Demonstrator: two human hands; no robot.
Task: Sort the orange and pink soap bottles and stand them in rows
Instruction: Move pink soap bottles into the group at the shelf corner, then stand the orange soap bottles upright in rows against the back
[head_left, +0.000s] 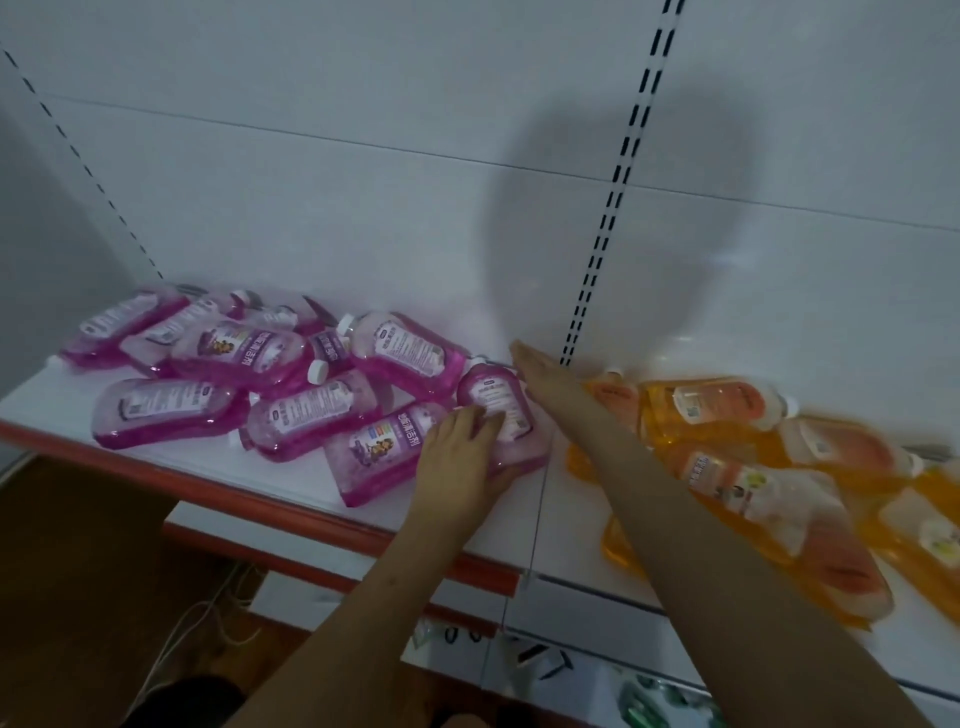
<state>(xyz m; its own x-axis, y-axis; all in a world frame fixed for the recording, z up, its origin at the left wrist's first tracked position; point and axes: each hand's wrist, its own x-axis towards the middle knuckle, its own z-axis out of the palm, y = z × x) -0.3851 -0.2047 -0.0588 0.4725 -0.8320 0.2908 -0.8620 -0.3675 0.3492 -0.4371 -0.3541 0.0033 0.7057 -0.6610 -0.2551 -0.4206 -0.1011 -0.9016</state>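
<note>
Dim, soft, blurred right edge

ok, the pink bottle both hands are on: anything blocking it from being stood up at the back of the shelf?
Yes. The left hand and right hand flank the translucent pink soap bottle, but other pink bottles lie flat in a heap behind and left of it, covering the white shelf up to the back wall. None stand yet.

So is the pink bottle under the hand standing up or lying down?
Lying down. The pink soap bottle lies flat on the shelf, label up, under the left hand.
</note>
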